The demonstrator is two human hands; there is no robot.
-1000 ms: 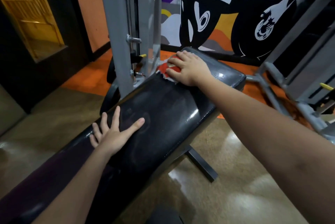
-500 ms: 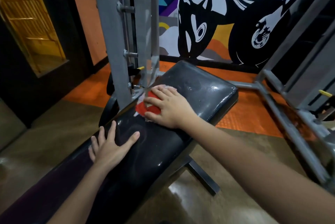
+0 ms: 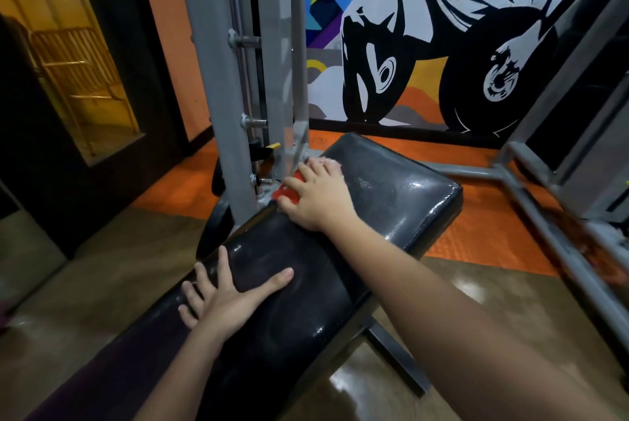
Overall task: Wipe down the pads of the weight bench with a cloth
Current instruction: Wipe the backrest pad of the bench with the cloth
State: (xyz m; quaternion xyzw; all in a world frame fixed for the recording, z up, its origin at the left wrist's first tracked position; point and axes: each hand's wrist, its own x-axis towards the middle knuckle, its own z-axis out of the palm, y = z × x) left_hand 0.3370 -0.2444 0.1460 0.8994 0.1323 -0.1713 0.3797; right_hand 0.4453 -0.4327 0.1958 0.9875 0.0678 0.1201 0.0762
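Left hand [image 3: 224, 298]: fingers spread, palm flat on the near pad [image 3: 272, 284], likely bracing. Upright [image 3: 218, 80] stands just beside the pad joint. Right hand [image 3: 315, 196]: fingers flat, pressing the red cloth [image 3: 288, 191] onto the far pad [image 3: 391, 196] at its left edge. The cloth looks soft and light; best driven under the palm on the glossy, probably slick, vinyl.

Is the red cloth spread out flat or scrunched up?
Cannot tell. The right hand lies on the red cloth and hides most of it.
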